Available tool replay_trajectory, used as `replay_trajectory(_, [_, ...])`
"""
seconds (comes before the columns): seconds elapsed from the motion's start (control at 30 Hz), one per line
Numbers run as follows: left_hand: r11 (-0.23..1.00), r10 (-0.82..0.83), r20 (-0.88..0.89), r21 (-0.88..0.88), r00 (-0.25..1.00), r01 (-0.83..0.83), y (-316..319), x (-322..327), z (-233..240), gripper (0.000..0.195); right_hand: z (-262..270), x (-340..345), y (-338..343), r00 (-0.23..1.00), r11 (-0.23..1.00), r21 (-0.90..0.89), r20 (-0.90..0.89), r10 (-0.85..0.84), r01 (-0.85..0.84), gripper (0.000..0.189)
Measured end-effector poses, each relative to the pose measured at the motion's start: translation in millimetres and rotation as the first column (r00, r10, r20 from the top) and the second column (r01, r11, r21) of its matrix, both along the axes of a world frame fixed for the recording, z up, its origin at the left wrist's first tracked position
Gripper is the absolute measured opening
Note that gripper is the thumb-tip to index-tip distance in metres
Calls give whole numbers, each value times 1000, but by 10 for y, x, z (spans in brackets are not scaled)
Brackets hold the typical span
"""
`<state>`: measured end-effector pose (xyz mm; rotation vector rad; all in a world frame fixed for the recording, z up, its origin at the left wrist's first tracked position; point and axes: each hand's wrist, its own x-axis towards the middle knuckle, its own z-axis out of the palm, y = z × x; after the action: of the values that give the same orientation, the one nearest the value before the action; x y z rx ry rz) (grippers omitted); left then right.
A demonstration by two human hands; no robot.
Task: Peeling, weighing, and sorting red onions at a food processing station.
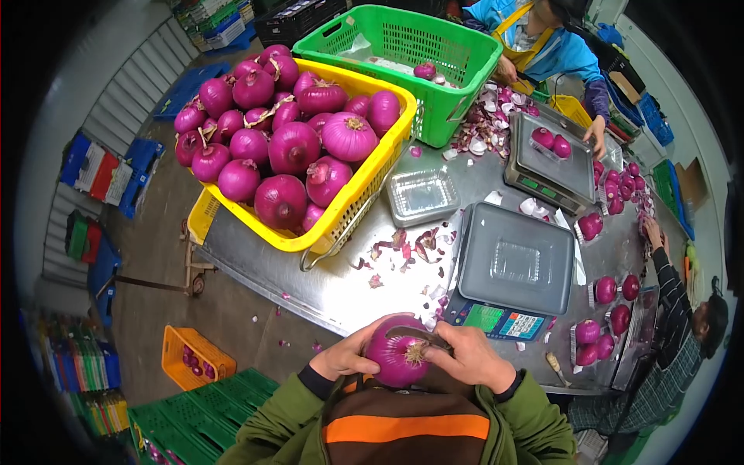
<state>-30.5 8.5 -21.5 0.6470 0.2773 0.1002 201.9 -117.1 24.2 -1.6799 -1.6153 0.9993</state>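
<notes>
My left hand (351, 353) grips a large red onion (390, 365) from its left side, just past the table's near edge. The onion's root tuft faces up and to the right. In my right hand (474, 356) is a small knife (415, 333), its dark curved blade lying against the top of the onion. My right thumb presses close to the roots. Beyond the hands, a digital scale (514, 256) carries a clear plastic tray (515, 261). Left of it, torn onion skins (407, 250) litter the steel table (325, 285).
A yellow crate (372, 203) heaped with red onions stands at the left, before a green crate (395, 35). Stacked clear trays (423, 195) sit beside it. A second scale (552, 157) holds packed onions. Two people (540, 46) (668, 354) work across and at the right.
</notes>
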Motion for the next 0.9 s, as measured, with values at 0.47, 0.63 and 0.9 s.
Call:
replay_trajectory(0.47, [994,-37,-149,-110,988,20,-288,28,-191,110,-339,-206,-326,951,997,-8,301,-70,76,54])
replay_trajectory(0.63, [992,-19,-211,116,977,44,-351,-32,-342,109,-505,-266,-478,935,996,0,345,-82,87,54])
replay_trajectory(0.9, [970,-19,-180,236,984,62,-403,-9,-349,108,-593,-310,-660,946,990,3,294,-136,142,55])
